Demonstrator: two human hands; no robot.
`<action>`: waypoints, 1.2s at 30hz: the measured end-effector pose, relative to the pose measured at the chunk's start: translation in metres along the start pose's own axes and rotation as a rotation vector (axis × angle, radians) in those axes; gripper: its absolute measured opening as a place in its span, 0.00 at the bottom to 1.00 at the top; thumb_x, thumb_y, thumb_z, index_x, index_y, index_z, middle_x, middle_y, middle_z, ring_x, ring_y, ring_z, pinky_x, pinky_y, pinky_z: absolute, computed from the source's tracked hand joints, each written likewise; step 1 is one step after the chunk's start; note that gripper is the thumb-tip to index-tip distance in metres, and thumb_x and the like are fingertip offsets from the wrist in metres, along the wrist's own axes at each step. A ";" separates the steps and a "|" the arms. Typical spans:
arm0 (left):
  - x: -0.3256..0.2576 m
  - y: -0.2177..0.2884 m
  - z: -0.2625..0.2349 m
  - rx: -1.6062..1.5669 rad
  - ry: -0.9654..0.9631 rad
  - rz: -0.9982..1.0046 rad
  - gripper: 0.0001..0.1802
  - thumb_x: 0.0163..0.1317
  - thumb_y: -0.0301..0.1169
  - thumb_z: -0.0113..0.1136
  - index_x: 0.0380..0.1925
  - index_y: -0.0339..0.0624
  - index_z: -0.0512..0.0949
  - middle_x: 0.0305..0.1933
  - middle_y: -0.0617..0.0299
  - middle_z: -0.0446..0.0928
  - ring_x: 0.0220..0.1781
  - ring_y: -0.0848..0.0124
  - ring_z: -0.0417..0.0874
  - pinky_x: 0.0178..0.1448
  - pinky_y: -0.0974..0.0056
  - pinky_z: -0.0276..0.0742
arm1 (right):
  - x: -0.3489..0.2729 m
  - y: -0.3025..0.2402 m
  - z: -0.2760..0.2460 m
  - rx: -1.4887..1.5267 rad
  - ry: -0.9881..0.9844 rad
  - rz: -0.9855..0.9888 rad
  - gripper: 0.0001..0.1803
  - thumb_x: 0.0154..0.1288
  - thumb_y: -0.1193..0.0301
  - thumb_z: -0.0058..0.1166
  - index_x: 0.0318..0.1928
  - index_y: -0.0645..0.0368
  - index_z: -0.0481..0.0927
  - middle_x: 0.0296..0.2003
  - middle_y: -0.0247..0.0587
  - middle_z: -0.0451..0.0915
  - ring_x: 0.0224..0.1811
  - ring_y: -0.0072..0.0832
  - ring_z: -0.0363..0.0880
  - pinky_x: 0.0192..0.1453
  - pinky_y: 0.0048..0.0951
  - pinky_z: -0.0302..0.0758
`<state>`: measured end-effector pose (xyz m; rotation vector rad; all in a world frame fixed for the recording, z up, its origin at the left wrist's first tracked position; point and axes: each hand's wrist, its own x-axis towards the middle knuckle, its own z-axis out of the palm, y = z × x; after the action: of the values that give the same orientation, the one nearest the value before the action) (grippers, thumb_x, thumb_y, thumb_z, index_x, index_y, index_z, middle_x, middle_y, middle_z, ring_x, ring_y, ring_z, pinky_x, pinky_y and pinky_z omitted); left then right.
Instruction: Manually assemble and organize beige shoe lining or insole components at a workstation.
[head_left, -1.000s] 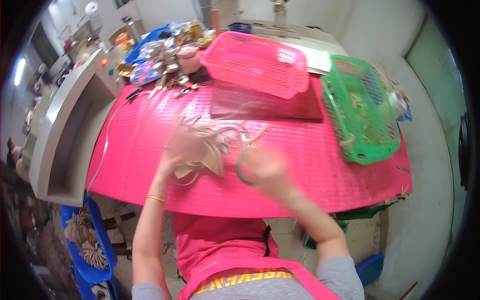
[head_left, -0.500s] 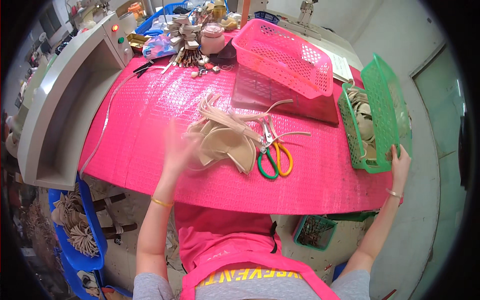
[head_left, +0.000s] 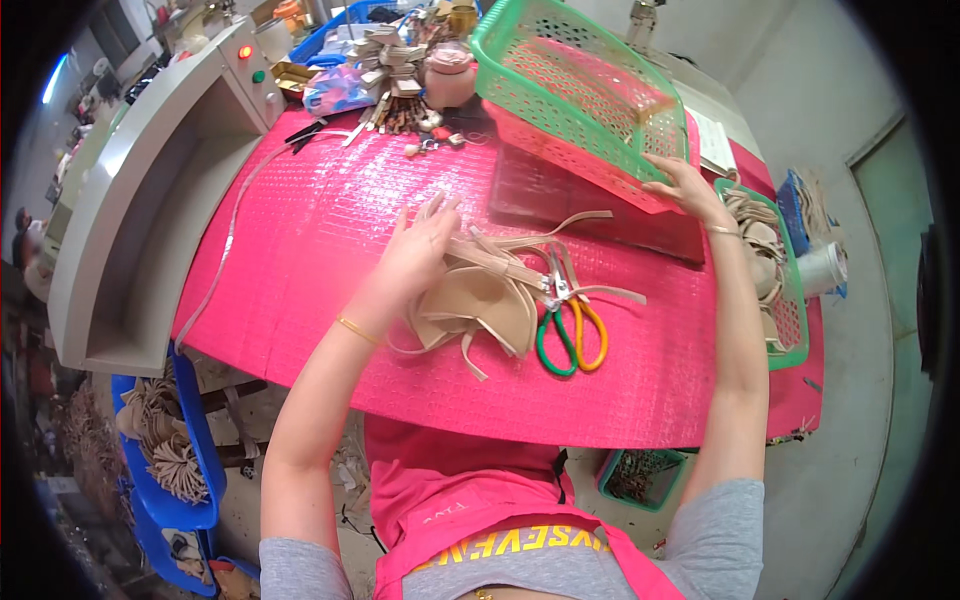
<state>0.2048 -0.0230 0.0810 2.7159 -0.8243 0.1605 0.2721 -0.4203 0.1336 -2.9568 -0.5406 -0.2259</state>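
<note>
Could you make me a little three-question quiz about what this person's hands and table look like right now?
1. True or false: the right hand holds the green basket lifted and tilted.
2. What does the left hand rest on? A) tan leather straps B) a cup C) a book
3. Fill in: the scissors have one green handle and one ____ handle.

Key: 1 true; 2 A; 3 orange.
</note>
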 end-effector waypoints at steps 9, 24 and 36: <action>-0.024 0.006 -0.022 0.002 0.222 0.426 0.11 0.39 0.24 0.55 0.26 0.42 0.67 0.27 0.62 0.69 0.33 0.66 0.72 0.36 0.64 0.69 | -0.064 -0.166 0.018 0.575 0.066 -0.151 0.10 0.50 0.75 0.53 0.36 0.60 0.76 0.28 0.46 0.76 0.31 0.34 0.77 0.36 0.29 0.72; -0.096 0.087 -0.060 -0.278 -0.376 -0.053 0.35 0.49 0.39 0.58 0.55 0.40 0.56 0.40 0.47 0.72 0.38 0.54 0.76 0.37 0.54 0.71 | -0.096 -0.251 0.035 0.391 0.136 -0.599 0.14 0.42 0.72 0.53 0.35 0.56 0.71 0.29 0.37 0.70 0.38 0.32 0.70 0.52 0.37 0.62; -0.170 0.099 -0.052 -0.629 -0.332 -0.051 0.24 0.53 0.31 0.52 0.51 0.41 0.61 0.21 0.50 0.74 0.21 0.55 0.76 0.23 0.56 0.70 | -0.048 -0.223 0.095 0.449 0.194 -0.051 0.11 0.43 0.75 0.58 0.29 0.61 0.72 0.29 0.41 0.69 0.37 0.36 0.69 0.42 0.33 0.66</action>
<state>0.0075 0.0045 0.1222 2.1795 -0.7299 -0.4922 0.1589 -0.2151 0.0540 -2.4586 -0.5555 -0.3418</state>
